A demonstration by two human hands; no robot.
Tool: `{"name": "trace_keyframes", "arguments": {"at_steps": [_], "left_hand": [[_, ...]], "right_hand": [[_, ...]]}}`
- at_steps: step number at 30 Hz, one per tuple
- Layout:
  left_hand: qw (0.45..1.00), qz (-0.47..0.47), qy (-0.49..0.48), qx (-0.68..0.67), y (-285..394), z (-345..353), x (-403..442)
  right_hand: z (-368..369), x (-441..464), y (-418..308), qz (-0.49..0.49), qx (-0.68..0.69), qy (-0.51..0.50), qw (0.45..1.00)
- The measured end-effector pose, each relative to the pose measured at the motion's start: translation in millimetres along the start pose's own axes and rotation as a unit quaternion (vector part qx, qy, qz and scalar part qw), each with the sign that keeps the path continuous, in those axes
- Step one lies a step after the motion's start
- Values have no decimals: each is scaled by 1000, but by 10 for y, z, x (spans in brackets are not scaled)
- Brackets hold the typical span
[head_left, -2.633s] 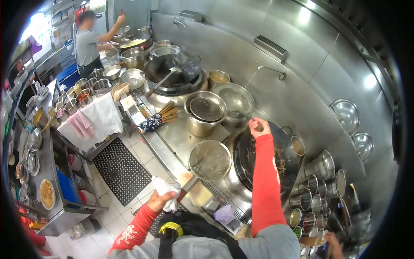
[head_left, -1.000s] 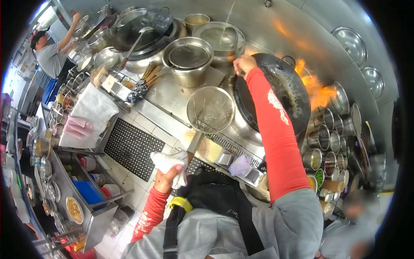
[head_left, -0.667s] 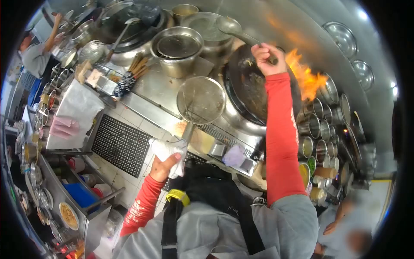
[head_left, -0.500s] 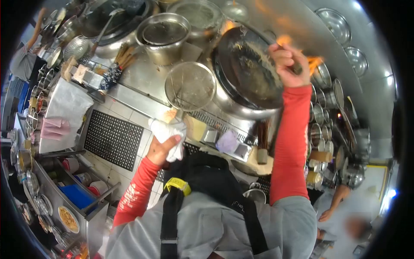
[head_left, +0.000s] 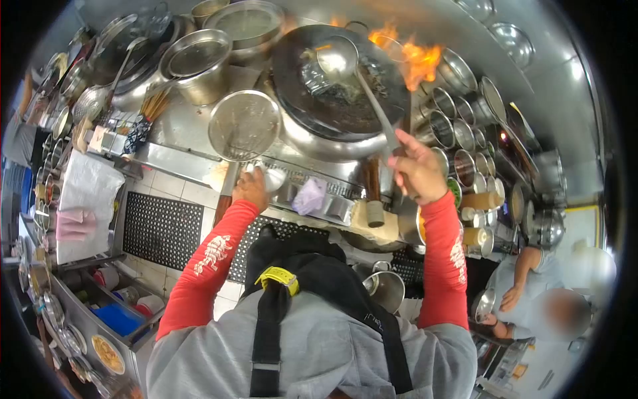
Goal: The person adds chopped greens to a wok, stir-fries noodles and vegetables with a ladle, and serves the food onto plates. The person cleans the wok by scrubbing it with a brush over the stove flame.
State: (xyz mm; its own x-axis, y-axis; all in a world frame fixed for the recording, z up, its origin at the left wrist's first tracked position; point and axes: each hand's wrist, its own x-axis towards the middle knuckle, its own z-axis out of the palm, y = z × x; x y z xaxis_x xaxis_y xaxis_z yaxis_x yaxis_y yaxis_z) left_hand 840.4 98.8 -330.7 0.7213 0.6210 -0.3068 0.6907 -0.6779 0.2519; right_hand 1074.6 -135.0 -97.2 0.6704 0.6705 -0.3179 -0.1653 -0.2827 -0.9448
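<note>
a wok (head_left: 310, 110) sits on its burner in the upper middle of the frame, dark and glossy inside, with wet-looking scraps and a pale sheen. orange flames (head_left: 422, 64) rise past its upper right rim. a steel ladle (head_left: 337, 58) rests bowl-down in it; the right hand (head_left: 423, 174) has its fingers loosely gripping the handle, whose length seems to keep skin from the heat. left of centre, the left hand (head_left: 251, 189) bends over a white cloth (head_left: 274, 178), probably a heat guard; how tightly those fingers close, i cannot tell. a round strainer (head_left: 245, 125) lies just above, on the steel surface (head_left: 179, 157).
</note>
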Motion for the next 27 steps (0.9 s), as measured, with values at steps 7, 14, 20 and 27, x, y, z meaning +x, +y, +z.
{"name": "trace_keyframes", "arguments": {"at_steps": [7,14,20,27], "left_hand": [[988,-2,46,150,85,303,-24],[994,6,55,96,389,-186,-63],[829,291,451,-158,1783,-1296,337],[882,252,396,-40,2452,-1593,1155]], "right_hand": [[-567,-871,814,-118,-83,85,986],[-780,-1689,1748,-183,-206,156,949],[-804,-1953,1811,-159,-132,124,970],[-655,-2138,1844,-123,0,96,988]]}}
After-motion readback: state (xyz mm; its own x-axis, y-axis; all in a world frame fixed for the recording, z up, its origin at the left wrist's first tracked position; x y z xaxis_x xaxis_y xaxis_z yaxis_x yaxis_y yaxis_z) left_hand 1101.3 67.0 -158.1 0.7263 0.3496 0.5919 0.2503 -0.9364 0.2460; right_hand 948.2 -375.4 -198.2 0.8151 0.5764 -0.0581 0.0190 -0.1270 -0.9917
